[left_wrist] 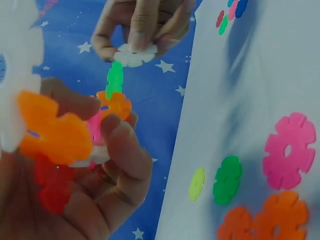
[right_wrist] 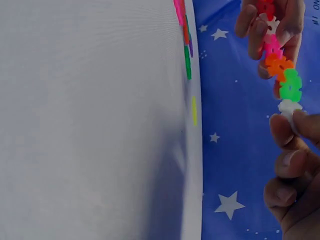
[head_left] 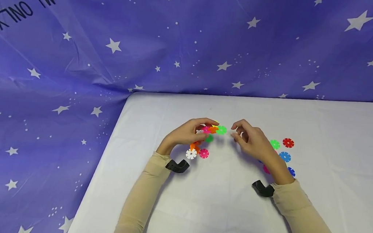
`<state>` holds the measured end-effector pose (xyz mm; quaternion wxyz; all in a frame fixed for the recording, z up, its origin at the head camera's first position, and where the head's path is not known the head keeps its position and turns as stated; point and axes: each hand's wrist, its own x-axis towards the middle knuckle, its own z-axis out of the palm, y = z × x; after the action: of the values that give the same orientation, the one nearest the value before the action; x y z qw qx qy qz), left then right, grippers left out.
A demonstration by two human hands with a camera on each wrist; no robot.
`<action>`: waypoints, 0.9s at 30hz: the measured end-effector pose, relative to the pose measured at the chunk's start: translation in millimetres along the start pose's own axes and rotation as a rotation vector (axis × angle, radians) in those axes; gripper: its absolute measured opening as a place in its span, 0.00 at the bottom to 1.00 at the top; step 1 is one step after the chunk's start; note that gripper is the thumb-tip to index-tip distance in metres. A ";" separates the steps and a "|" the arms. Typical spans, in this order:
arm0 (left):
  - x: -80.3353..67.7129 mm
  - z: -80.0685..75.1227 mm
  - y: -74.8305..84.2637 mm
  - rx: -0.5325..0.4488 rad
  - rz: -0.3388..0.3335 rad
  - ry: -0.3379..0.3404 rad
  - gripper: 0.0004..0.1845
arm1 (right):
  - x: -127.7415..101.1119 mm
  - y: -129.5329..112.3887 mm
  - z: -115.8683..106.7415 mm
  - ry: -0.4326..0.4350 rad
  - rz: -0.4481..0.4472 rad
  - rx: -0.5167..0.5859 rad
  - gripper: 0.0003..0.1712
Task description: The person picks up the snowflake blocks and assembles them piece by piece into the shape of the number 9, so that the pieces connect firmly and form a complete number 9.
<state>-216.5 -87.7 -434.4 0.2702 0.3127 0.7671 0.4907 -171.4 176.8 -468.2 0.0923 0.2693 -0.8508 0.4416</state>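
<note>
Pinching white disc [left_wrist: 134, 55] in right hand [head_left: 253, 142], left hand [head_left: 186, 133] fingers clamping chain [right_wrist: 280, 65]; risking slot misalignment, chain buckling or disc dropping.

2 hands [head_left: 185, 133] [head_left: 253, 142], 1 joined chain [head_left: 212, 129], and roughly 10 loose discs [head_left: 288, 142] on 1 table [head_left: 334, 161].

Smooth plastic snowflake discs [head_left: 212, 130], matt white tablecloth [head_left: 219, 207], creased starry cloth backdrop [head_left: 146, 36]
</note>
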 end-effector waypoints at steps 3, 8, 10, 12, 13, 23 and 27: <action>0.4 2.9 -0.1 -0.013 -0.018 0.024 0.24 | 0.1 -1.5 -0.3 0.023 -0.040 -0.005 0.14; 2.0 4.0 0.6 0.010 -0.023 0.060 0.23 | 0.3 -3.1 0.1 0.060 -0.061 0.015 0.14; 3.1 4.3 0.9 0.037 -0.019 0.080 0.22 | 0.7 -4.2 0.5 0.070 -0.065 0.018 0.15; 4.7 5.3 1.6 0.067 -0.007 0.102 0.21 | 0.7 -5.0 0.9 0.081 -0.065 0.012 0.15; 5.6 5.9 2.2 0.083 0.000 0.114 0.21 | 0.7 -5.4 0.8 0.087 -0.065 0.007 0.15; 6.3 11.7 9.0 0.140 -0.002 0.175 0.19 | 1.6 -7.0 2.6 0.110 -0.093 -0.011 0.16; 5.9 13.2 11.2 0.180 0.007 0.189 0.20 | 1.9 -7.0 4.0 0.132 -0.113 -0.060 0.17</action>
<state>-208.5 -72.0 -429.7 0.1657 0.2909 0.8290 0.4480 -168.8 169.6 -464.9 0.1812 0.2845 -0.8392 0.4266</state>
